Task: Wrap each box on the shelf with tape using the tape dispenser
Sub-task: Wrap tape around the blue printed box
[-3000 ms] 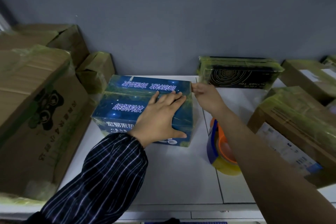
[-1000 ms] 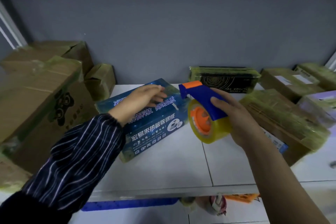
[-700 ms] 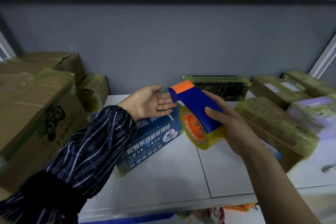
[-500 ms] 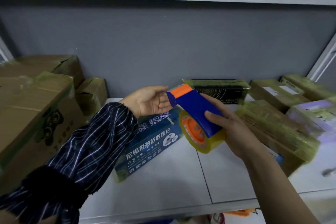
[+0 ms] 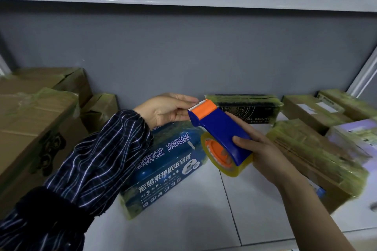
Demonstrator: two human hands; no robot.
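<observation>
We hold the tape dispenser [image 5: 220, 128] above the blue box [image 5: 163, 169].
Our right hand [image 5: 271, 157] grips its body; our left hand [image 5: 165, 109], fingers straight, holds nothing and touches its toothed end. The box lies mid-shelf [image 5: 183, 220].

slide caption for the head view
Right hand holds the tape dispenser near the blue box; open left hand at its orange tip.

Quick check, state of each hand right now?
Left hand: open, fingers straight beside the tape dispenser.
Right hand: grips the tape dispenser.
</observation>
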